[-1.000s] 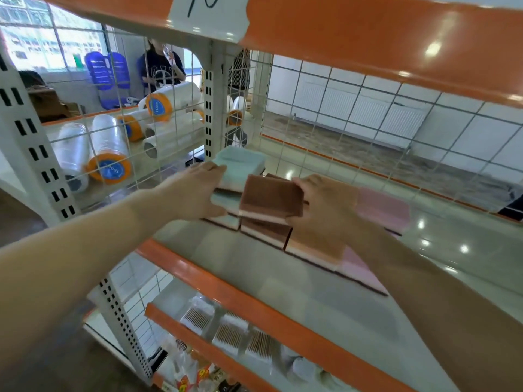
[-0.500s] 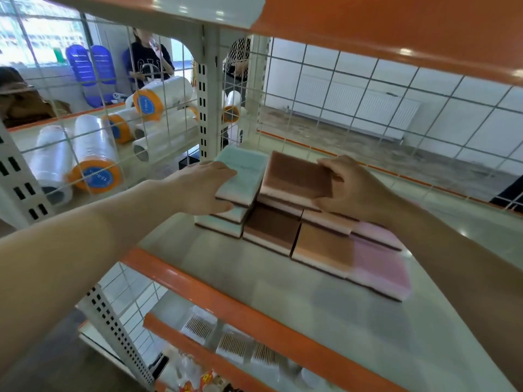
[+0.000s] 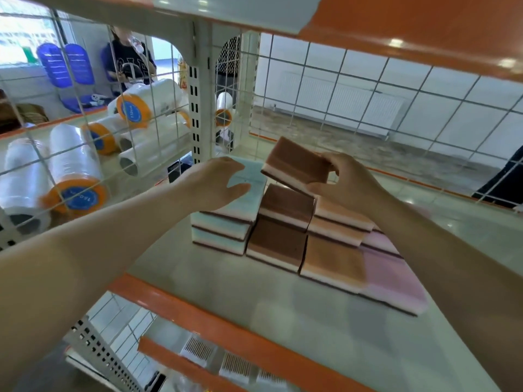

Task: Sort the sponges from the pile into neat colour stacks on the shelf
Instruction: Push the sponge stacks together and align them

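- Since half a second ago, the right hand (image 3: 343,182) has lifted the dark brown sponge (image 3: 295,165) up off its stack, and now it tilts in the air.
- Head view: the right hand's fingers and thumb pinch that sponge by its end, above the dark brown stack (image 3: 283,222), probably to set it down straight.
- The left hand (image 3: 218,183) rests on the blue stack (image 3: 226,222) with fingers spread, likely to keep it from sliding.
- The tan stack (image 3: 334,258) and pink stack (image 3: 393,278) sit side by side on the shelf (image 3: 283,306), so colours stay apart.
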Tool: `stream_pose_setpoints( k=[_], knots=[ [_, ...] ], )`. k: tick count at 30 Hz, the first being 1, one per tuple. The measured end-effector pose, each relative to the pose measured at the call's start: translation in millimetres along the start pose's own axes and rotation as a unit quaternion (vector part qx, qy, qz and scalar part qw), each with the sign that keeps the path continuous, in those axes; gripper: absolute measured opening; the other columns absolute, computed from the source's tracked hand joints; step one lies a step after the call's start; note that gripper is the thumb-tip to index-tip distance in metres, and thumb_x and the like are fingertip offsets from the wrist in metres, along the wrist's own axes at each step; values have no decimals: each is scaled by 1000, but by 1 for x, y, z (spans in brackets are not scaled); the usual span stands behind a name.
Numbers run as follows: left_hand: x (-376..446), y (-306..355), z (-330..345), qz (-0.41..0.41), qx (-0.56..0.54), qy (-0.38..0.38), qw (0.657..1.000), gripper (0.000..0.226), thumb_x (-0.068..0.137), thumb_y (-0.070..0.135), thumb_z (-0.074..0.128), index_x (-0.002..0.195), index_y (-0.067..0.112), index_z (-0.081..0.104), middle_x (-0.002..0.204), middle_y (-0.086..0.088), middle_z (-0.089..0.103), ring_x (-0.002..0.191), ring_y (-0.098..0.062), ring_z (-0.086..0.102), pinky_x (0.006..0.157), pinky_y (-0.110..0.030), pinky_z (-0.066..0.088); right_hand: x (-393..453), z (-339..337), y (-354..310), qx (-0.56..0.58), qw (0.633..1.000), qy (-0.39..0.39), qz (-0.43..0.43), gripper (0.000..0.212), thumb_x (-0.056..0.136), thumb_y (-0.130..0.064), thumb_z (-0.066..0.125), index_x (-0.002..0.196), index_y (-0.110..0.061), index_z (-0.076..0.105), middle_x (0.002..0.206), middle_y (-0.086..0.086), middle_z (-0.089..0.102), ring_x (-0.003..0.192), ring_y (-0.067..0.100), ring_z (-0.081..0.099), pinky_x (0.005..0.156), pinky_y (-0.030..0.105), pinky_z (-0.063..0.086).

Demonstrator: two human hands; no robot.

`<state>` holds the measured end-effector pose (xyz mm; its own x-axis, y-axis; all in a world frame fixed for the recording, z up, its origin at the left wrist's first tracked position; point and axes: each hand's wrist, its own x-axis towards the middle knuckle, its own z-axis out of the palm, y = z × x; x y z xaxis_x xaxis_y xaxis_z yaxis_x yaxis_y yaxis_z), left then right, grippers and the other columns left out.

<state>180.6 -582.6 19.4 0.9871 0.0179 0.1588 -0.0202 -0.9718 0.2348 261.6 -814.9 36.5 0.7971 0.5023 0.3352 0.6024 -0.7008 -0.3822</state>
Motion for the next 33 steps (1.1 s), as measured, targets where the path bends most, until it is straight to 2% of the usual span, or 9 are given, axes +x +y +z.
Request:
stream_pose_setpoints(
  k=[5, 9, 13, 20, 24, 29, 33],
  knots=[
    [6, 4, 13, 0, -22, -44, 999, 58, 95, 47, 40, 145, 21, 31, 153, 4, 28, 138, -20, 31, 110, -33, 26, 6, 7, 3, 1, 999, -16, 29, 47, 78, -27, 72, 120, -10, 56, 118, 9, 58, 107, 24, 54, 90, 34, 43],
    [8, 0, 17, 21, -18, -65, 998, 59, 95, 48, 38, 146, 20, 29, 154, 4, 23, 138, -21, 29, 112, -38, 28, 8, 13, 6, -7, 998, -41, 41, 49, 80, -27, 71, 124, -11, 53, 119, 9, 58, 108, 26, 55, 93, 38, 43],
    [8, -6, 17, 19, -37, -71, 997, 61, 94, 48, 40, 147, 20, 27, 155, 6, 21, 138, -20, 29, 110, -36, 28, 9, 19, 9, -10, 996, -65, 58, 51, 82, -26, 70, 127, -12, 51, 120, 9, 58, 106, 28, 56, 93, 40, 44],
    [9, -13, 20, 31, -61, -75, 995, 61, 93, 48, 42, 146, 20, 29, 155, 6, 21, 139, -18, 26, 111, -33, 23, 12, 20, 18, 3, 994, -79, 70, 54, 81, -23, 69, 130, -14, 49, 122, 4, 57, 110, 20, 53, 92, 32, 41],
    [9, -15, 23, 28, -65, -69, 995, 62, 93, 49, 42, 146, 21, 28, 155, 7, 21, 140, -17, 25, 111, -32, 22, 10, 26, 21, -1, 994, -82, 73, 53, 81, -23, 69, 130, -14, 49, 114, 2, 54, 101, 16, 51, 83, 28, 38],
    [9, -16, 24, 30, -69, -67, 995, 62, 92, 49, 43, 146, 21, 29, 155, 7, 21, 140, -16, 24, 112, -32, 22, 13, 32, 22, -20, 992, -101, 74, 56, 79, -25, 70, 130, -15, 49, 117, 4, 55, 103, 20, 52, 81, 28, 39],
    [8, -16, 23, 37, -65, -64, 995, 63, 92, 50, 42, 146, 19, 29, 155, 5, 21, 141, -16, 22, 113, -32, 19, 14, 32, 20, -25, 992, -103, 64, 47, 78, -21, 70, 122, -14, 54, 108, 4, 55, 88, 13, 48, 65, 23, 36]
  ],
)
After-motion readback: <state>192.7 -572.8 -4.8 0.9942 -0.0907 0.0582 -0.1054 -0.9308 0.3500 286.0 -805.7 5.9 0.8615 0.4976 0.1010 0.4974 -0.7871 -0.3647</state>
